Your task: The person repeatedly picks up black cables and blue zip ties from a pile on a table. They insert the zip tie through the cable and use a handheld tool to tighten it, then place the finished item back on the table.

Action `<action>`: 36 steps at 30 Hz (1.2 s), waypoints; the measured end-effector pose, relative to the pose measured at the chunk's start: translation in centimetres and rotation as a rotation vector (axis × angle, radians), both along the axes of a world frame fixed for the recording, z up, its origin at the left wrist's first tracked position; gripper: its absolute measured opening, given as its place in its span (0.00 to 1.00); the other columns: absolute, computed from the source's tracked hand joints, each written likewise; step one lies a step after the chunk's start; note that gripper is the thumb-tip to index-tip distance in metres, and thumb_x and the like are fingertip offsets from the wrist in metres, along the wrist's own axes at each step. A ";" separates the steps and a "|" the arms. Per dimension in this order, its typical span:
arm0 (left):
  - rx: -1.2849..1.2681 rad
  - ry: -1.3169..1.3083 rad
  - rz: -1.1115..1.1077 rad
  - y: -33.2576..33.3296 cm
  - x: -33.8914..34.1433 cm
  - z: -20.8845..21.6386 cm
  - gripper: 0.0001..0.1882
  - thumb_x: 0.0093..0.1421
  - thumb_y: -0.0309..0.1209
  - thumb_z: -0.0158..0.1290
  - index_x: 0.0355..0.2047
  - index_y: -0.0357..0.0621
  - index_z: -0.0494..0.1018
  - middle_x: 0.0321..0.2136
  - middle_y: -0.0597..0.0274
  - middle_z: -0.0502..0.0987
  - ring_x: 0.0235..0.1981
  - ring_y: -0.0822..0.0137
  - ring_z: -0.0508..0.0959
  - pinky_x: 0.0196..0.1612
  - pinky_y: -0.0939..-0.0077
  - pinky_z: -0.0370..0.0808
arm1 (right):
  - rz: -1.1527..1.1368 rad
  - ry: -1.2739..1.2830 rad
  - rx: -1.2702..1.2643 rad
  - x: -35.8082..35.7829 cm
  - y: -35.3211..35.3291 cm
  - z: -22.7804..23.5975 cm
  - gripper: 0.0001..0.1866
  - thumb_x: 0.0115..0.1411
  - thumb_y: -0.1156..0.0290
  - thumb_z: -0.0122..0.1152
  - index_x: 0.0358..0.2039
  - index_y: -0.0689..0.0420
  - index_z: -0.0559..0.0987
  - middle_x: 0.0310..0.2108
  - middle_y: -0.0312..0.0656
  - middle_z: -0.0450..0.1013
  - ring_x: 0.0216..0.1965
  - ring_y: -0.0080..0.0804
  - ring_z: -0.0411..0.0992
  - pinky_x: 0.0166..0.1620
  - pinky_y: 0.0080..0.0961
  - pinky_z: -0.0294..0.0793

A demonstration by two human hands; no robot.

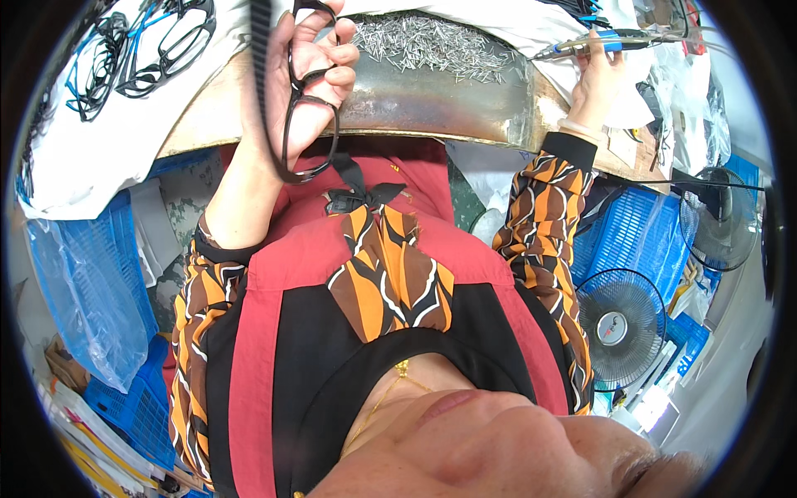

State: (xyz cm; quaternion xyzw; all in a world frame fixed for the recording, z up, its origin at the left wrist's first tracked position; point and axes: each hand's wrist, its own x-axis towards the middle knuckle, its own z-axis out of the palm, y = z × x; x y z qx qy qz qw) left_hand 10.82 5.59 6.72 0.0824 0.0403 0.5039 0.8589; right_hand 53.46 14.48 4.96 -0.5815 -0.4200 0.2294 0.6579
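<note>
My left hand [311,75] is closed around a black eyeglass frame [292,133], held up over the near edge of the bench. The frame's lens openings hang beside my palm, and one dark temple arm looms large close to the camera. Off to the right, my right hand [594,83] reaches over the bench with its fingers round a slim, pen-shaped tool with a blue grip [613,41]. The tool lies sideways, its narrow tip toward the left. Between my hands, a heap of small silvery metal pins or screws [432,46] sits on a metal tray [432,112].
More black and blue eyeglass frames [166,50] lie on white cloth [100,158] at the far left. Blue plastic crates [627,232] stand at both sides below the bench. Two fans [618,328] are at the right. A red apron [365,241] covers my front.
</note>
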 end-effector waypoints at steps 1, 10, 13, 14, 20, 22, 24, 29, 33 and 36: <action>-0.041 0.006 -0.012 -0.4 0.0 0.0 0.22 0.74 0.41 0.44 0.60 0.40 0.64 0.41 0.59 0.67 0.34 0.72 0.67 0.31 0.84 0.69 | 0.065 0.132 0.067 -0.6 -0.2 0.3 0.29 0.59 0.73 0.68 0.57 0.68 0.65 0.39 0.49 0.74 0.32 0.30 0.76 0.35 0.23 0.79; -0.147 0.484 -0.536 -6.3 2.2 0.0 0.18 0.75 0.46 0.39 0.45 0.43 0.68 0.15 0.71 0.64 0.09 0.80 0.60 0.10 0.87 0.56 | 0.250 0.832 0.125 -16.6 -5.9 3.2 0.12 0.66 0.61 0.61 0.42 0.53 0.72 0.30 0.34 0.68 0.22 0.22 0.61 0.22 0.19 0.62; -0.289 0.524 -0.618 -6.9 3.3 -1.5 0.19 0.75 0.46 0.40 0.44 0.42 0.67 0.16 0.67 0.67 0.09 0.80 0.62 0.09 0.86 0.55 | 0.419 0.823 0.369 -18.8 -3.6 2.5 0.10 0.67 0.62 0.59 0.36 0.55 0.73 0.26 0.35 0.71 0.22 0.27 0.69 0.22 0.24 0.66; -0.284 0.516 -0.610 -6.9 3.3 -1.9 0.19 0.75 0.46 0.39 0.44 0.42 0.67 0.17 0.67 0.68 0.09 0.79 0.62 0.10 0.86 0.55 | 0.388 0.795 0.363 -19.2 -3.5 2.1 0.09 0.68 0.63 0.58 0.36 0.54 0.72 0.26 0.34 0.69 0.21 0.24 0.66 0.21 0.22 0.64; -0.206 0.445 -0.595 -6.9 3.2 -3.1 0.19 0.75 0.46 0.41 0.46 0.41 0.68 0.20 0.67 0.70 0.11 0.80 0.63 0.12 0.86 0.55 | 0.328 0.758 0.385 -19.9 -2.9 2.0 0.09 0.70 0.63 0.55 0.36 0.54 0.70 0.28 0.34 0.67 0.22 0.22 0.64 0.22 0.19 0.62; -0.174 0.454 -0.598 -7.0 3.5 -3.1 0.20 0.75 0.47 0.39 0.47 0.41 0.67 0.19 0.68 0.68 0.10 0.80 0.62 0.10 0.86 0.54 | 0.308 0.770 0.363 -19.8 -3.1 2.7 0.09 0.70 0.64 0.55 0.36 0.54 0.70 0.28 0.34 0.67 0.22 0.21 0.63 0.23 0.19 0.62; -0.180 0.479 -0.586 -7.0 3.6 -3.1 0.20 0.75 0.47 0.39 0.48 0.41 0.67 0.19 0.69 0.69 0.10 0.81 0.62 0.10 0.86 0.54 | 0.502 1.224 0.323 -19.5 -3.0 3.4 0.08 0.70 0.64 0.54 0.36 0.54 0.70 0.28 0.33 0.66 0.23 0.21 0.63 0.24 0.19 0.62; -0.200 0.374 -0.570 -7.3 3.5 -3.2 0.20 0.75 0.47 0.38 0.49 0.42 0.66 0.19 0.72 0.68 0.09 0.82 0.61 0.10 0.86 0.54 | 0.323 0.879 0.332 -19.8 -2.8 3.1 0.07 0.70 0.65 0.53 0.37 0.53 0.69 0.28 0.33 0.66 0.23 0.20 0.61 0.24 0.17 0.61; -0.232 0.348 -0.564 -7.4 3.6 -3.3 0.19 0.76 0.46 0.38 0.49 0.42 0.65 0.19 0.73 0.67 0.09 0.83 0.61 0.09 0.86 0.56 | 0.299 0.741 0.377 -20.3 -3.1 1.9 0.07 0.69 0.65 0.54 0.38 0.53 0.69 0.27 0.32 0.66 0.22 0.20 0.62 0.23 0.17 0.61; -0.216 0.349 -0.565 -7.3 3.7 -3.3 0.19 0.76 0.46 0.37 0.50 0.43 0.65 0.21 0.74 0.67 0.09 0.83 0.60 0.09 0.86 0.57 | 0.307 0.677 0.387 -20.6 -2.9 1.6 0.06 0.69 0.66 0.55 0.39 0.53 0.70 0.27 0.32 0.66 0.22 0.19 0.63 0.22 0.16 0.60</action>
